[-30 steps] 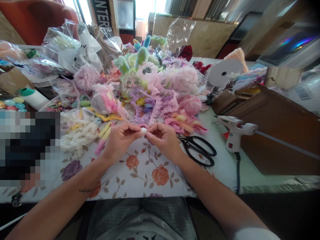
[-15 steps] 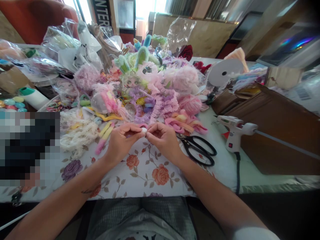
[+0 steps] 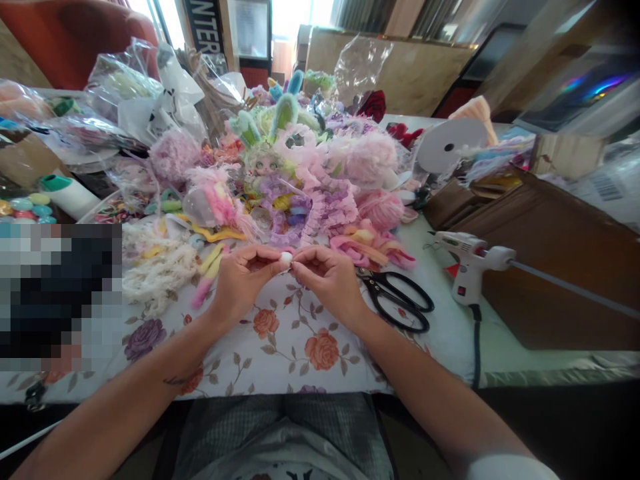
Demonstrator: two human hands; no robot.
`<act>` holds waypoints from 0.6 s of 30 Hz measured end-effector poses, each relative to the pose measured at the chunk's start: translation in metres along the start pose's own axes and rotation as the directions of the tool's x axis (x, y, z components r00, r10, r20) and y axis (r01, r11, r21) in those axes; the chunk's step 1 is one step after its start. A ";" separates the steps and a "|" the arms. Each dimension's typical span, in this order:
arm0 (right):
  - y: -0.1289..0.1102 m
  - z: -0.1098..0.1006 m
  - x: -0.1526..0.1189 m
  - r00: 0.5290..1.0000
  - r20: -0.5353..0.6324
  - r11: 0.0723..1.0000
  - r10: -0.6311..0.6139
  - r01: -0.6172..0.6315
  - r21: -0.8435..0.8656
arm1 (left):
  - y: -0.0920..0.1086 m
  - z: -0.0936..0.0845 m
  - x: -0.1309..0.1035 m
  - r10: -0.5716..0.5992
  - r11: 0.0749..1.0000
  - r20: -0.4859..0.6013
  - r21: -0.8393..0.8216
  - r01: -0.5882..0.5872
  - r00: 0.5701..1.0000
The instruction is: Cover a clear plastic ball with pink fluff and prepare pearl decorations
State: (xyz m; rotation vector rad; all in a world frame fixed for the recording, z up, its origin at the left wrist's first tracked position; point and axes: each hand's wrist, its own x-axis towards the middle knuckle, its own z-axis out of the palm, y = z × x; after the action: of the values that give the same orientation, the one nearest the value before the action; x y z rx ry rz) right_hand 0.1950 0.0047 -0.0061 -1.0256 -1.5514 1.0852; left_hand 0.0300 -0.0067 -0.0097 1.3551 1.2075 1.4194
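Bare floral cloth (image 3: 280,347) near edge — scissors (image 3: 400,300) rt, yarn pile (image 3: 300,193) behind.

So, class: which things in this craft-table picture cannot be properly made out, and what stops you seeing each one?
- Small white piece, head view: pinched between the left hand and right hand; fingertips cover most of it, too small to identify.
- Pixelated patch, head view: blurred out, contents unreadable.
- Glue gun cord: runs off the table edge, end hidden.
- Sign: top cut by the frame edge, only part of the lettering shows.
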 end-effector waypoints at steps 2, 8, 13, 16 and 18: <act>-0.001 0.001 0.000 1.000 -0.016 1.000 0.004 -0.004 -0.006 | 0.000 0.000 0.000 0.001 1.000 -0.001 0.017 -0.001 1.000; -0.002 0.002 -0.001 0.999 -0.045 1.000 0.011 -0.012 -0.027 | 0.000 -0.001 0.000 -0.009 0.999 0.033 0.044 0.008 0.999; 0.000 0.003 -0.001 0.998 -0.065 1.000 0.002 -0.004 -0.026 | -0.001 -0.002 0.001 0.025 0.999 0.105 0.021 -0.028 0.994; 0.002 0.003 -0.001 0.997 -0.080 0.999 -0.011 0.008 -0.031 | -0.001 -0.002 0.003 0.041 0.998 0.125 -0.046 -0.035 0.991; 0.003 0.003 -0.002 0.996 -0.085 0.999 -0.014 0.011 -0.030 | -0.001 -0.002 0.003 0.020 0.997 0.146 -0.073 -0.009 0.989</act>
State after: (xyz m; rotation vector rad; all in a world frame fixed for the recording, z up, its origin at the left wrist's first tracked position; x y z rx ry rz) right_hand 0.1924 0.0034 -0.0097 -1.0676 -1.5075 0.9999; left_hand 0.0273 -0.0037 -0.0095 1.3949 1.0428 1.3355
